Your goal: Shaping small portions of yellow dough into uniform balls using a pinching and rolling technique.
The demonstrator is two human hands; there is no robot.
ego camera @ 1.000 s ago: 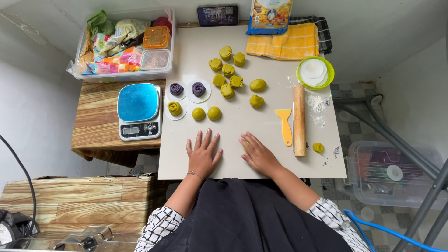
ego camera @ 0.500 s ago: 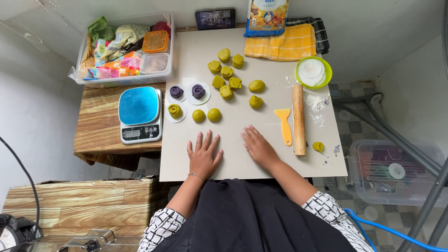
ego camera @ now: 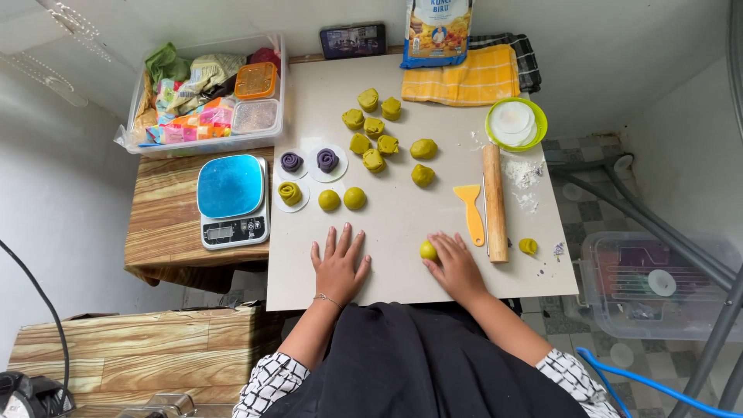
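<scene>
The board (ego camera: 402,255) lay pale and wide across the table, and nearly everything sat on it. The left hand (ego camera: 339,267) rested flat near its front edge, fingers spread, holding nothing. The right hand (ego camera: 457,267) lay palm down beside it, loosely curled, its fingertips touching a small yellow-green ball (ego camera: 428,250) that showed at the thumb side. To roll such a ball well, the palm probably needed light, even pressure in small circles, with the flat left hand steadying the body rather than the dough; pressing hard would likely flatten it, and the bare board might let it stick.

At the back left stood a clear bin (ego camera: 203,97) crammed with soft packets in green, pink and yellow, plus an orange-lidded tub and a clear one. A tall bag (ego camera: 437,31), blue above and yellow below, stood upright at the back edge, just behind a folded yellow cloth (ego camera: 463,81). A dark phone (ego camera: 353,40) leaned against the wall to the left of the bag. The scale (ego camera: 231,200), blue-topped, sat on the wooden side table, left of the board. The rolling pin (ego camera: 494,201) lay lengthwise right of the hands, a yellow scraper (ego camera: 470,210) just beside it. A green-rimmed bowl (ego camera: 516,122) held white discs. Two finished balls (ego camera: 342,199) sat near three spiral pieces on paper rounds.
</scene>
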